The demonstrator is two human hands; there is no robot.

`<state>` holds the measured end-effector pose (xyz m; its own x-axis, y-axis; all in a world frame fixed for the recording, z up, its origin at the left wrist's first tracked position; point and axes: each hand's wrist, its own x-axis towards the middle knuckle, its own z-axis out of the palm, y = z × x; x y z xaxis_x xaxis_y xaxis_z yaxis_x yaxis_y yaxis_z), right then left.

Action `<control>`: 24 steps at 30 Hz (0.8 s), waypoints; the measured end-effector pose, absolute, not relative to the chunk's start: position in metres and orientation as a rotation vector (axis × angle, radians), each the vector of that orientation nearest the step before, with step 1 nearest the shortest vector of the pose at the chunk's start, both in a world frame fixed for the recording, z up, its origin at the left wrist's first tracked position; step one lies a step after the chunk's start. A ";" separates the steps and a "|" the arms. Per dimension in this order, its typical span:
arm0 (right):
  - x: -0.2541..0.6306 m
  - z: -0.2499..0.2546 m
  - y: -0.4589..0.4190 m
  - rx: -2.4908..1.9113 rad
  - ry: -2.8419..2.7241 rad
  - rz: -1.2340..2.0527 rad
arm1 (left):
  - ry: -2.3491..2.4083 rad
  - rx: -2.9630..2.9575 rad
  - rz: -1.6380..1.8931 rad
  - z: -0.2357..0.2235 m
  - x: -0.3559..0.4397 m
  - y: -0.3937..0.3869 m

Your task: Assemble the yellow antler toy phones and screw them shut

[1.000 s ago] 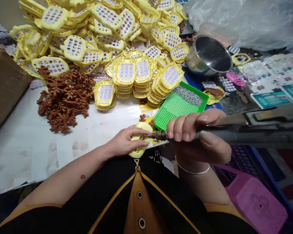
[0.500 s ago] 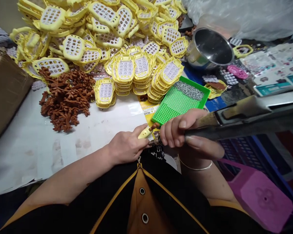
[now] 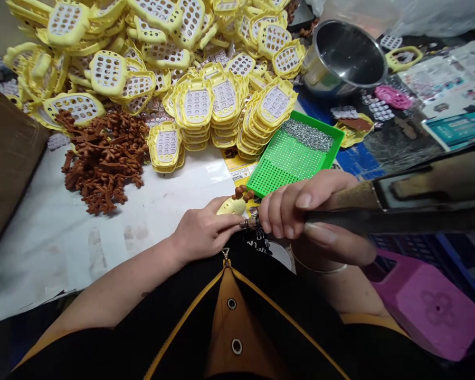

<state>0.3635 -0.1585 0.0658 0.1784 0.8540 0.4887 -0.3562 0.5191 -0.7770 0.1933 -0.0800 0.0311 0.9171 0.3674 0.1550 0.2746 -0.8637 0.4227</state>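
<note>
My left hand [image 3: 206, 227] is closed around a small yellow plastic toy shell [image 3: 231, 207], held close to my lap. Brown antler-like pieces [image 3: 243, 193] stick out from its far end. In my right hand [image 3: 312, 211] is a long power screwdriver [image 3: 364, 219], its body running off to the right. The metal tip [image 3: 247, 221] of the screwdriver points left and meets the shell at my left fingers; the exact contact spot is hidden. Just beyond my right hand lies a green perforated tray [image 3: 296, 158] with a heap of small silver screws [image 3: 309, 136] at its far end.
Stacked yellow shells with white keypads [image 3: 196, 105] stand behind the tray, before a big pile of loose ones [image 3: 106, 71]. Brown antler pieces are heaped [image 3: 103, 163] on the left. A steel bowl [image 3: 344, 58], a cardboard box [image 3: 8, 163] and a pink stool [image 3: 431, 306] flank the space.
The shell in my left hand has turned, so more of its face and both antler pieces show. The screwdriver tip has shifted slightly left and up. The view has moved a little.
</note>
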 end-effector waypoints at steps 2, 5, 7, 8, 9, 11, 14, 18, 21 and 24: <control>0.363 0.064 -0.158 -0.558 -1.068 0.941 | 0.451 2.758 0.352 0.032 0.193 -0.082; 0.364 0.062 -0.158 -0.584 -1.062 0.928 | 0.409 2.938 0.254 0.034 0.192 -0.083; 0.365 0.064 -0.160 -0.614 -1.065 0.890 | 0.471 2.929 0.145 0.034 0.191 -0.083; 0.367 0.065 -0.161 -0.623 -1.069 0.872 | 0.525 2.877 0.100 0.033 0.191 -0.082; 0.368 0.067 -0.162 -0.623 -1.074 0.855 | 0.573 2.807 0.069 0.032 0.190 -0.081; 0.371 0.072 -0.164 -0.606 -1.087 0.834 | 0.636 2.657 0.053 0.029 0.190 -0.078; 0.370 0.076 -0.165 -0.594 -1.101 0.825 | 0.647 2.517 0.085 0.025 0.190 -0.075; 0.364 0.075 -0.164 -0.604 -1.068 0.814 | 0.597 2.458 0.177 0.022 0.189 -0.075; 0.361 0.074 -0.164 -0.609 -1.032 0.804 | 0.557 2.462 0.228 0.021 0.188 -0.075; 0.360 0.074 -0.165 -0.614 -1.036 0.805 | 0.554 2.491 0.256 0.021 0.187 -0.074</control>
